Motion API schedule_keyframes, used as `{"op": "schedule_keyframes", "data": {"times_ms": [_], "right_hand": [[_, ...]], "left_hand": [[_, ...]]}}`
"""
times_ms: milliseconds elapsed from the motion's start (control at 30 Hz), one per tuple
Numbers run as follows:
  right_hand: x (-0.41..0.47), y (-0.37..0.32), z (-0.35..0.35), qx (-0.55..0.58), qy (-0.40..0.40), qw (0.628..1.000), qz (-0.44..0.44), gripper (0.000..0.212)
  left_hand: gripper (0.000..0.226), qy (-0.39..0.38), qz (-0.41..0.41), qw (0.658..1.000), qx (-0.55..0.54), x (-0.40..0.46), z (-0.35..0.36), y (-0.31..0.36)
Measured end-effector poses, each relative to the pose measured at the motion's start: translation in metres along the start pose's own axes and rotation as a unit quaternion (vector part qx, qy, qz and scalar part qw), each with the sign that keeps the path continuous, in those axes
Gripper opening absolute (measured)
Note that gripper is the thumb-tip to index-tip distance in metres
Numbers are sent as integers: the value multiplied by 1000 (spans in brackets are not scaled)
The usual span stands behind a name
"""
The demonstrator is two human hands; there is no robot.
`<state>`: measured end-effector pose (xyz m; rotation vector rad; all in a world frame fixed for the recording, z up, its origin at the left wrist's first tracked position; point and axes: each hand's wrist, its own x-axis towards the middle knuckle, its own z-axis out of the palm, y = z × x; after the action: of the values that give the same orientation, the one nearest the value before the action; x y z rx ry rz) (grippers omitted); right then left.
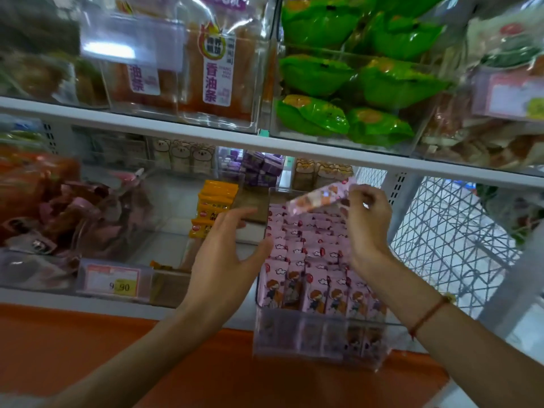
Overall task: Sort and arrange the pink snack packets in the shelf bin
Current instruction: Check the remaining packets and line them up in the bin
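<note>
The clear bin (pixel 319 334) protrudes from the shelf edge, with pink packets (pixel 309 248) standing in rows inside. The left hand (pixel 226 254) hovers beside its left wall, fingers spread, holding nothing. The right hand (pixel 366 219) pinches one packet (pixel 319 198) by its end, raised above the rear rows. Yellow packets (pixel 213 207) sit left of the grip.

Upright pink packets (pixel 306 260) fill the clear bin (pixel 321 340); one lifted above.

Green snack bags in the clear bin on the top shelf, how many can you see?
6: two at the bottom, two in the middle, two on top. More may be hidden behind.
</note>
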<state>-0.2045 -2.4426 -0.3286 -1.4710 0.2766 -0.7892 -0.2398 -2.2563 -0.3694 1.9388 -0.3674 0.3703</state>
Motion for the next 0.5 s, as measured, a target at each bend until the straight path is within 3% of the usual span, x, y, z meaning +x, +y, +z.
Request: {"op": "schedule_keyframes", "data": {"times_ms": [100,167,300,500], "right_hand": [[-39,-16,-24,-2,-94,994,48,16],[-60,-23,-35,27,-115,991,59,19],[-72,-28,-47,99,-131,982,98,22],[-70,-27,-58,145,-278,931,188,25]], "left_hand": [[58,-37,61,997,6,-11,3,19],[61,-68,73,995,13,-18,6,28],[33,-112,53,991,-43,-22,11,35],[41,-65,32,990,-119,-26,23,35]]}}
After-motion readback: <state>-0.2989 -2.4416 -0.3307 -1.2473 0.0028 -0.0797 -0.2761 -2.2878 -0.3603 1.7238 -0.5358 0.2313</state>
